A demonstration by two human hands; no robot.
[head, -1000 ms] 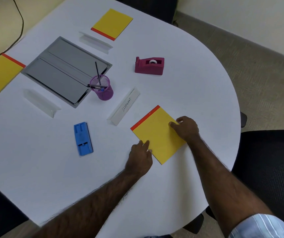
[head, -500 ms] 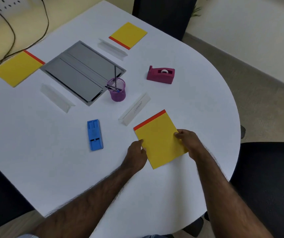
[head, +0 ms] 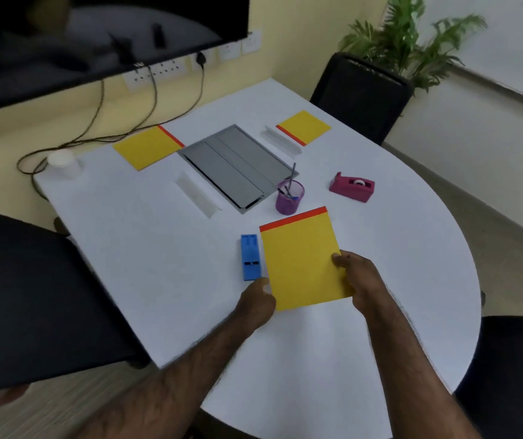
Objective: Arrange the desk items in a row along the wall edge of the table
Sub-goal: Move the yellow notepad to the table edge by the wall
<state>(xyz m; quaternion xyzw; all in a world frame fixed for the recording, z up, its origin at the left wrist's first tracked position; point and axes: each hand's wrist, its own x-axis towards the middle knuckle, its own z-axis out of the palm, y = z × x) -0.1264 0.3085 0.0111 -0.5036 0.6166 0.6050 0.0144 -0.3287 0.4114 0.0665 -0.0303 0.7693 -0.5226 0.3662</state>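
My left hand and my right hand grip a yellow notepad with a red top strip by its two near corners, above the white table. A blue stapler-like item lies just left of the pad. Beyond it stand a purple pen cup and a maroon tape dispenser. Two more yellow pads lie near the wall edge. Clear name plates flank a grey panel.
A white paper cup stands at the table's far left corner. Cables hang from wall sockets below a dark screen. Black chairs stand at the far side, the left and the right.
Both hands took hold of the near yellow pad and turned it so its red strip faces the wall. It now covers the spot where a white name plate lay. The view tilted up.
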